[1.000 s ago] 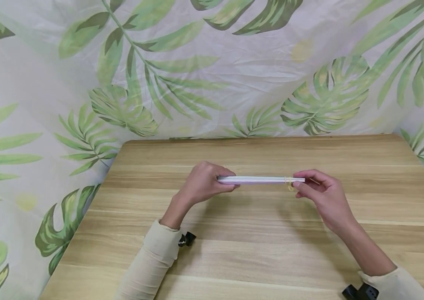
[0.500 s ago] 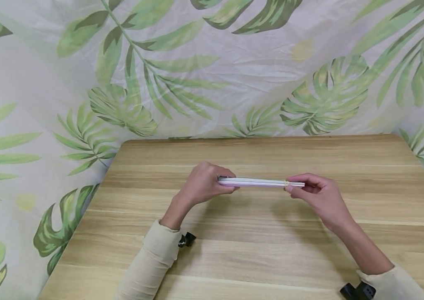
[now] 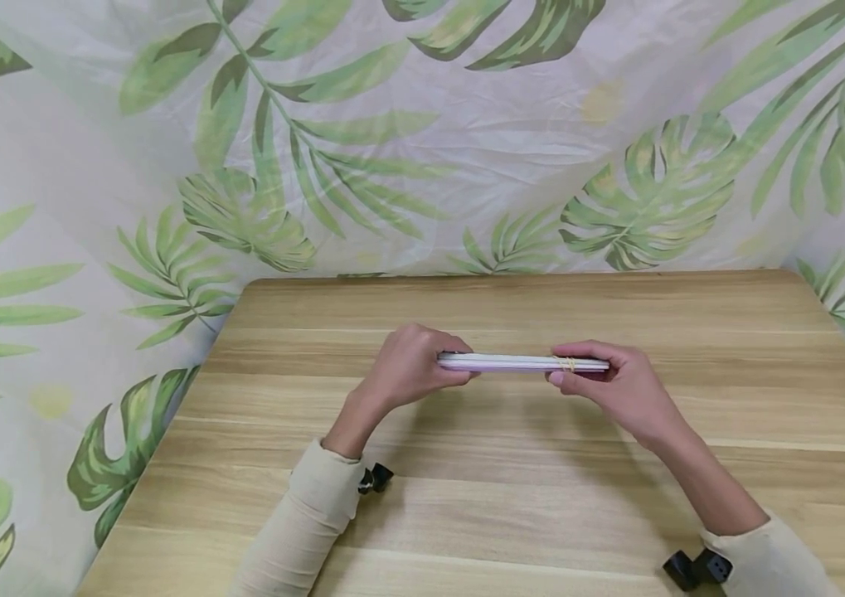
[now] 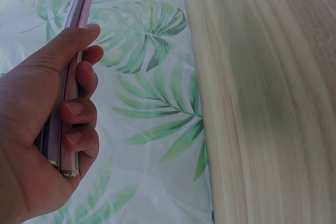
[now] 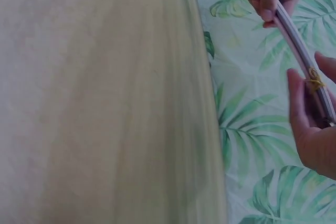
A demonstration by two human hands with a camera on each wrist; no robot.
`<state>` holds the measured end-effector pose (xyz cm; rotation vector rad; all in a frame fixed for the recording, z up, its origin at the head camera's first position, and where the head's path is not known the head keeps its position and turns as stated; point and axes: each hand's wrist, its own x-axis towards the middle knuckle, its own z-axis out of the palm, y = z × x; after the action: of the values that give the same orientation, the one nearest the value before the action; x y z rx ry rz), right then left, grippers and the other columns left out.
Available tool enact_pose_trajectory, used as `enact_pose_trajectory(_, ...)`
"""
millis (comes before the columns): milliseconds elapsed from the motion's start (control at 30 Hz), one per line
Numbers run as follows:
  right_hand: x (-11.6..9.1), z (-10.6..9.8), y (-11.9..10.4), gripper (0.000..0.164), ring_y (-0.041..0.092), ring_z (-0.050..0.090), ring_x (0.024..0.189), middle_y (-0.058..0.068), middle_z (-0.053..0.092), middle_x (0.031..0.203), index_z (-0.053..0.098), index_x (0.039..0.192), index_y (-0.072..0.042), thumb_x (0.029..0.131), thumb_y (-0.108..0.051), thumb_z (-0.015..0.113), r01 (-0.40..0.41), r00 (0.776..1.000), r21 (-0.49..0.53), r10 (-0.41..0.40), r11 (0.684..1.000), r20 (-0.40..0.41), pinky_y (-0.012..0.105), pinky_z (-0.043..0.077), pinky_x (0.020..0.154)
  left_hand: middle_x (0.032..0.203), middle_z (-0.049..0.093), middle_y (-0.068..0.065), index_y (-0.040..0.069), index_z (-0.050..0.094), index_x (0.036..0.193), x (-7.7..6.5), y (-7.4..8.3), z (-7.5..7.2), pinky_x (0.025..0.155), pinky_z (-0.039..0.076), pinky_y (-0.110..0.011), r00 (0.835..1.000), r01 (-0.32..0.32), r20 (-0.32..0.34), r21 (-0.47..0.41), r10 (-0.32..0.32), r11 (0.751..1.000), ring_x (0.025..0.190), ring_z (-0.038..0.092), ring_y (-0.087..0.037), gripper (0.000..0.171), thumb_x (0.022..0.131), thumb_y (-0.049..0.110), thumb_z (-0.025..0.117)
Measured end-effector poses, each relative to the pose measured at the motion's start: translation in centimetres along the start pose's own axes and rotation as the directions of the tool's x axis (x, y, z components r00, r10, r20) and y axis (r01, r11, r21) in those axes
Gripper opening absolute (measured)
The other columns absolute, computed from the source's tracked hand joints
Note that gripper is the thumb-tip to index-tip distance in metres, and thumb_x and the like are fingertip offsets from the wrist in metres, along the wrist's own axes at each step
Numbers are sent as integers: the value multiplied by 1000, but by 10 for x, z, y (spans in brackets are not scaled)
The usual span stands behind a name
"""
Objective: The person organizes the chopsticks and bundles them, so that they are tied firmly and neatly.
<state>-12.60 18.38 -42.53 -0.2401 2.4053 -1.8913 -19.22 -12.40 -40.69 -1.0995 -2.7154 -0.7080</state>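
A bundle of slim pale sticks (image 3: 500, 362), white and light purple, is held level over the table. My left hand (image 3: 418, 365) grips its left end, thumb on one side and fingers curled round the other; the stick ends (image 4: 68, 171) show at the palm in the left wrist view. A yellow rubber band (image 3: 566, 363) is looped round the bundle near its right end. My right hand (image 3: 624, 385) has that end between thumb and fingers, the fingertips reaching just past the band. In the right wrist view the band (image 5: 315, 80) lies between thumb and fingers.
The wooden table (image 3: 512, 514) lies beneath both hands. A leaf-printed cloth (image 3: 467, 149) hangs behind it and along the sides. Small black cameras (image 3: 376, 478) sit at the cuffs of both sleeves.
My right hand has moved left along the bundle, from its tip to past the band. The rubber band has shifted slightly left. My left hand keeps its grip.
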Motion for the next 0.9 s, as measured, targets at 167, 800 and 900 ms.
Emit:
enact_pose_trajectory(167, 2, -14, -4, 38, 7, 77, 94, -11, 77, 112, 71, 131, 2, 100, -20, 79, 16, 1000, -15, -16, 1000, 4, 25, 62, 84, 84, 79, 10, 21, 85, 96, -1, -4, -3, 60, 43, -21, 1000, 26, 7, 17, -26, 1000, 61, 53, 0, 9, 91, 27, 87)
enact_pose_trajectory(800, 9, -13, 2, 29, 12, 79, 89, -5, 79, 100, 73, 119, 7, 98, -11, 80, -28, 999, 72, 26, 997, 33, 28, 63, 85, 84, 80, 11, 24, 87, 97, -1, -6, -3, 59, 44, -21, 1000, 18, -15, 18, -18, 1000, 62, 55, 0, 10, 89, 28, 90)
enact_pose_trajectory(900, 8, -11, 3, 29, 10, 79, 87, -7, 80, 99, 74, 119, 7, 97, -11, 80, -16, 1000, 66, 14, 998, 23, 28, 63, 84, 84, 80, 11, 24, 87, 97, -2, -6, -1, 59, 43, -20, 1000, 9, -18, 20, -9, 1000, 61, 54, 0, 10, 88, 27, 90)
